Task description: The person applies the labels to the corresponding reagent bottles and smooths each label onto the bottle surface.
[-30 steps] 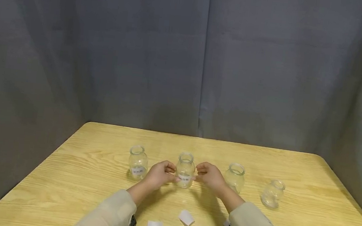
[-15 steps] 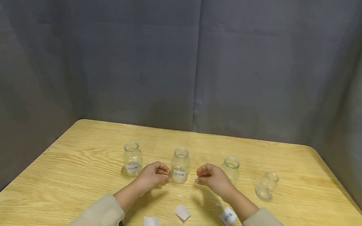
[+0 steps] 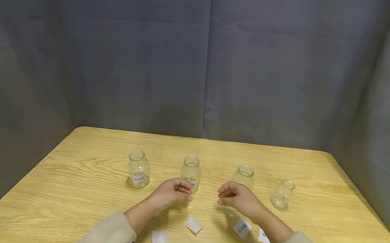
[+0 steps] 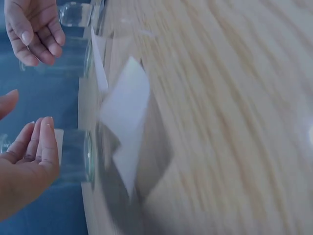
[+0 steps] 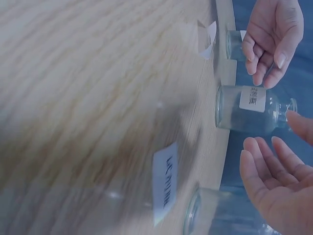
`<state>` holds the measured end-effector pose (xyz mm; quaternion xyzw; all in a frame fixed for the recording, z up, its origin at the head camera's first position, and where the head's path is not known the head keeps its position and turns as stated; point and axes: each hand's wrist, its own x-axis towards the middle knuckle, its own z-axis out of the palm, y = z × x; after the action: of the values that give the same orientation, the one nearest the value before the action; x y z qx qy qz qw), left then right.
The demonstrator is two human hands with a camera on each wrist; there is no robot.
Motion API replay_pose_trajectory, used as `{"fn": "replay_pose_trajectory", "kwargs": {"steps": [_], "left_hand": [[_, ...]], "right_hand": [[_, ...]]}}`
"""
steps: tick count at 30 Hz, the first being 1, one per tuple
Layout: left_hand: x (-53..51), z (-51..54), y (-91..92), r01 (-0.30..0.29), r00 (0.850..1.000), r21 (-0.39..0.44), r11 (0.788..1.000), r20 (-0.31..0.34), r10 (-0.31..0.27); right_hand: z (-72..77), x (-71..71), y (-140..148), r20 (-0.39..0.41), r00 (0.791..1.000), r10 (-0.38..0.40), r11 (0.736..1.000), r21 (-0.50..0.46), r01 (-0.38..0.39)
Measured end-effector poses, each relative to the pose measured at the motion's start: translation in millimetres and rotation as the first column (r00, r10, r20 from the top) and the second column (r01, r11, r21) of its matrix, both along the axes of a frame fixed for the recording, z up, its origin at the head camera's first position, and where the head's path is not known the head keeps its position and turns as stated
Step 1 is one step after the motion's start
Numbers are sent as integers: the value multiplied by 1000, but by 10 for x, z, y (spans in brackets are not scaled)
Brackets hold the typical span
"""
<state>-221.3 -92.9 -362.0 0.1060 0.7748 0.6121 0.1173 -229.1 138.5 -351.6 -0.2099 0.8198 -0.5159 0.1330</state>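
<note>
Near the middle of the head view, my left hand hovers in front of the second glass jar, holding nothing. That jar stands upright with a white printed label on its side, partly hidden by the fingers; the label shows fully on the jar in the right wrist view. My right hand, relaxed with nothing in it, is in front of the third glass jar, hiding its lower part. At far left stands another labelled glass jar. Facing each other, the two hands are apart.
A smaller glass jar stands at the right. Toward the front lie two blank-looking paper pieces, one nearer and one farther. A printed label and another label lie near the right forearm.
Both hands have let go of the second jar, first drawing apart from it, then coming nearer the front. The jar stays standing. The head view has shifted slightly.
</note>
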Motion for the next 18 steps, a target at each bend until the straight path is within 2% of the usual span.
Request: {"fn": "replay_pose_trajectory", "kwargs": {"steps": [9, 18], "left_hand": [[13, -1, 178, 87, 996, -10, 996, 25, -86], [53, -58, 389, 155, 986, 31, 987, 61, -157]], "right_hand": [[-17, 61, 168, 26, 1000, 3, 1000, 21, -4], [-98, 121, 367, 45, 999, 29, 998, 54, -31]]}}
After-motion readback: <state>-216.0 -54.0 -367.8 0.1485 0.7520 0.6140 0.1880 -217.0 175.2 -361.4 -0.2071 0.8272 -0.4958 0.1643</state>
